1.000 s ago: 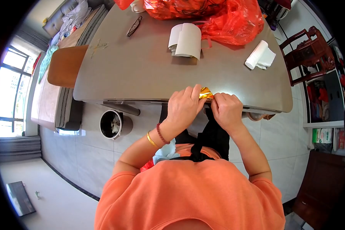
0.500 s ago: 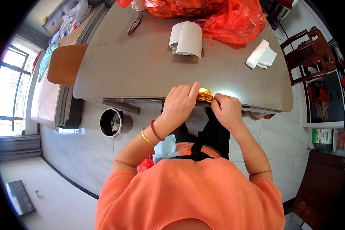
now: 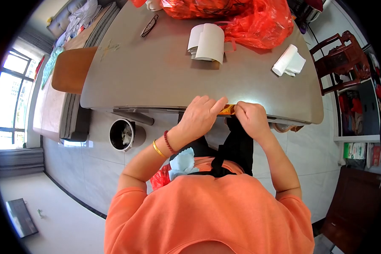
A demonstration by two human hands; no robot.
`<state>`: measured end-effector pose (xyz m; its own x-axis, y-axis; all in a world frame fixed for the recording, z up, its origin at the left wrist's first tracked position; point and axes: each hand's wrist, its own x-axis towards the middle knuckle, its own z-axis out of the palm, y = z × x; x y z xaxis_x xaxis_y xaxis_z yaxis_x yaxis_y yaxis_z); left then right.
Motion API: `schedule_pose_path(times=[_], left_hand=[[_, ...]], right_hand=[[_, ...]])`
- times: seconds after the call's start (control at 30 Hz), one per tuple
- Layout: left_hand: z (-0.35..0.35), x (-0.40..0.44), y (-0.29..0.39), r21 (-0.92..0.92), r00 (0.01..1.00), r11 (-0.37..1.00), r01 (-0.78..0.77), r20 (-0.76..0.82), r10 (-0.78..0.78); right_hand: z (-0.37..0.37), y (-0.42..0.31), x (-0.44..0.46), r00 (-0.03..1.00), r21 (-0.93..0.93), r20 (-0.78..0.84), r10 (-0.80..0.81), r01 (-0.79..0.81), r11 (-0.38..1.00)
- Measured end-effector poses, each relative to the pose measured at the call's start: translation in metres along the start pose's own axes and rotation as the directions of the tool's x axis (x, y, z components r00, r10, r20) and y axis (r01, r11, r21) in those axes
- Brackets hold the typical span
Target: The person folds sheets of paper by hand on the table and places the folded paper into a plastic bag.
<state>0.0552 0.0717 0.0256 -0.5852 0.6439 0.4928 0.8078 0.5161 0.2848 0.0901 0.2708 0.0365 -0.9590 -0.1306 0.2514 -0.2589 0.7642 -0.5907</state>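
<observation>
A small shiny gold piece is stretched between my two hands at the near edge of the table. My left hand has its fingers closed on the piece's left end. On the right end, my right hand pinches it. Much of the gold piece is hidden by my fingers. Farther back on the table stands a curled stack of white sheets. To its right lies a white roll with a loose end.
Red plastic bags lie at the table's far side, with glasses to their left. A brown chair touches the table's left side. A bin stands on the floor. At the right is a carved wooden chair.
My left hand has turned slightly and shifted a little. The gold piece now looks flatter and narrower between my hands. My right hand has barely moved.
</observation>
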Motion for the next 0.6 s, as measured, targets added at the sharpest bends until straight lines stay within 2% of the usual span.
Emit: schedule_pose_path(times=[0.07, 0.1, 0.2, 0.27, 0.4, 0.5, 0.53, 0.6], left_hand=[[-0.003, 0.0, 0.005, -0.123, 0.998, 0.991, 0.05, -0.017, -0.052], [-0.004, 0.0, 0.005, -0.123, 0.995, 0.988, 0.097, -0.022, -0.101], [-0.004, 0.001, 0.003, -0.143, 0.979, 0.97, 0.198, -0.012, -0.201], [-0.006, 0.001, 0.002, -0.178, 0.976, 0.96, 0.217, 0.025, -0.216], [-0.007, 0.003, 0.001, -0.243, 0.968, 0.943, 0.228, -0.049, -0.247], [-0.015, 0.007, 0.001, -0.258, 0.96, 0.932, 0.254, -0.049, -0.275], [-0.017, 0.007, 0.0, -0.276, 0.957, 0.923, 0.268, -0.029, -0.287], [-0.019, 0.009, -0.001, -0.26, 0.961, 0.931, 0.255, -0.041, -0.274]], right_hand=[[0.002, 0.006, 0.003, 0.998, 0.056, 0.03, 0.056, -0.058, 0.997], [0.004, 0.007, 0.003, 0.998, 0.018, 0.037, 0.056, -0.056, 0.998], [0.004, 0.006, 0.001, 0.995, 0.039, 0.091, -0.031, 0.028, 0.999], [0.001, 0.006, 0.001, 0.996, 0.139, 0.085, -0.011, -0.001, 0.99], [-0.008, 0.005, 0.007, 0.986, 0.238, 0.12, 0.113, -0.139, 0.961], [-0.007, 0.006, 0.006, 0.972, 0.439, 0.165, 0.167, -0.224, 0.87], [-0.004, 0.016, 0.006, 0.97, 0.437, 0.197, 0.14, -0.214, 0.874], [-0.003, 0.014, 0.007, 0.955, 0.567, 0.25, 0.16, -0.278, 0.776]])
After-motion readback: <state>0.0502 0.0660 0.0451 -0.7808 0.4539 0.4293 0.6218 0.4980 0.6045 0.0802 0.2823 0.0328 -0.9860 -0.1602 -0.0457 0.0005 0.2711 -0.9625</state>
